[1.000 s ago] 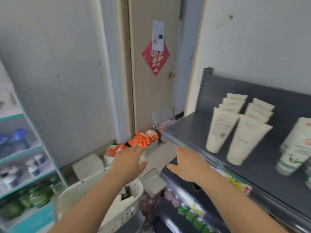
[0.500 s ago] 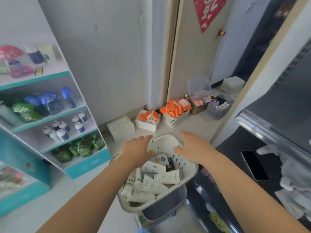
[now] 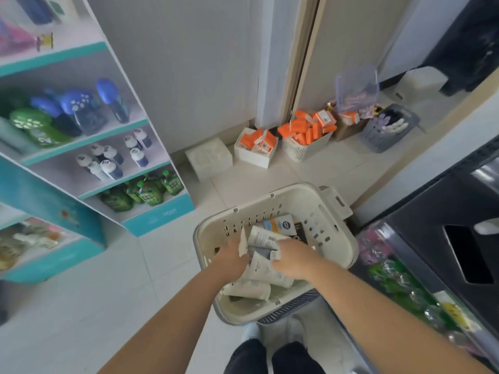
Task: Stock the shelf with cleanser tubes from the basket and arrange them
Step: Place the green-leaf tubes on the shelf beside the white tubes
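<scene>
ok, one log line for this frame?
phase: pick from basket | left hand: grips upright tube | right hand: grips second tube | other tubes: lying in basket

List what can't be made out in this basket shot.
Fingers of the left hand and right hand: head view, tucked under the hands' backs among the cleanser tubes, so the grip is unclear.
Tube count: head view, hands cover the pile in the basket.
Tube labels: head view, too small and blurred.
Dark shelf: head view, cut off by the right edge.
</scene>
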`<state>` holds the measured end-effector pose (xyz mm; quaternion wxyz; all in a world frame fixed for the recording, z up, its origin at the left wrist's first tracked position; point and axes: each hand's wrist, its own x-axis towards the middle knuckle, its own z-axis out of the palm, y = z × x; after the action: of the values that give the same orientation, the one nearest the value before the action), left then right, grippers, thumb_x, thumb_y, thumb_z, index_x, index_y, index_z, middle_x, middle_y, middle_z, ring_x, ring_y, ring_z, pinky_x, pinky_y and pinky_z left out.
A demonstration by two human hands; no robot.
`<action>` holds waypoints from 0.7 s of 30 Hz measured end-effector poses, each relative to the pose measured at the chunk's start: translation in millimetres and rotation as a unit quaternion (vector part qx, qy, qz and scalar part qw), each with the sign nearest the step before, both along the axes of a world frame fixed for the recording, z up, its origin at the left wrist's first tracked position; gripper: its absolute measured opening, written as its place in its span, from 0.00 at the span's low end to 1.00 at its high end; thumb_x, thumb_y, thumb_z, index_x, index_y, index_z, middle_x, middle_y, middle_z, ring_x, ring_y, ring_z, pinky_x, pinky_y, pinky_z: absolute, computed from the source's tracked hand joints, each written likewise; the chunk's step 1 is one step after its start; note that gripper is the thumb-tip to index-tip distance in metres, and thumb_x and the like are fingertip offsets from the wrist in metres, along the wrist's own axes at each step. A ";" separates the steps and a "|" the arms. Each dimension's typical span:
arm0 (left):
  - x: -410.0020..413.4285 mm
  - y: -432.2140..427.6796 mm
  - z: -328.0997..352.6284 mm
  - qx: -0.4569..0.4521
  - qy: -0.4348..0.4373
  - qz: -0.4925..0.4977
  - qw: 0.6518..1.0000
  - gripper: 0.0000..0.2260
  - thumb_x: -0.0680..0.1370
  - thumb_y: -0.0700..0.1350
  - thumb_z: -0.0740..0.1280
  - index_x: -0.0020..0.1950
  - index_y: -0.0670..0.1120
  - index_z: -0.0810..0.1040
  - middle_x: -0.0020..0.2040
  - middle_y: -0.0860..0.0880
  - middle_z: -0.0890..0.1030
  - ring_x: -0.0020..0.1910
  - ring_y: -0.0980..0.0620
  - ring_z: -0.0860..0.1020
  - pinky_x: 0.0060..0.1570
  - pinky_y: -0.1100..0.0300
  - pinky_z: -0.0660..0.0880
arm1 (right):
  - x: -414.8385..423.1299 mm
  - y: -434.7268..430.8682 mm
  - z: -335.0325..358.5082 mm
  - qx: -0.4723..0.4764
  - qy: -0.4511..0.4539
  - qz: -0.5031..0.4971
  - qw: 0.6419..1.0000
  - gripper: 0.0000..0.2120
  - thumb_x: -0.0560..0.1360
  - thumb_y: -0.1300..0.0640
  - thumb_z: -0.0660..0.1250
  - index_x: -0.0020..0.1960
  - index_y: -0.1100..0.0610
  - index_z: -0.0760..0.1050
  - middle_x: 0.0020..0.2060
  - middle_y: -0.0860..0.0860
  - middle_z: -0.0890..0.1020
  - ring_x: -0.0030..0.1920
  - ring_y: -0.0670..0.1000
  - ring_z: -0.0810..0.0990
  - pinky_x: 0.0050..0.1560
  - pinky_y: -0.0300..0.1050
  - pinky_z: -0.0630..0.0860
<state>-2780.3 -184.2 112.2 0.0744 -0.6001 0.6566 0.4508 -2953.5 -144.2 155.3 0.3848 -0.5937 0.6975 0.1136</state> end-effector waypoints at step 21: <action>5.2 -27.1 -92.4 0.124 -0.061 0.209 0.968 0.17 0.76 0.38 0.64 0.64 0.44 0.76 0.60 0.45 0.75 0.49 0.46 0.79 0.41 0.60 0.76 | 80.6 -31.0 -118.3 0.030 -0.124 -0.134 0.983 0.27 0.74 0.53 0.67 0.69 0.53 0.60 0.62 0.58 0.74 0.60 0.59 0.74 0.58 0.54 0.75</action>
<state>-2775.0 -211.2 19.8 0.0920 -0.7362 0.4501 0.4970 -2872.9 -175.3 37.0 0.4978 -0.4927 0.7137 0.0072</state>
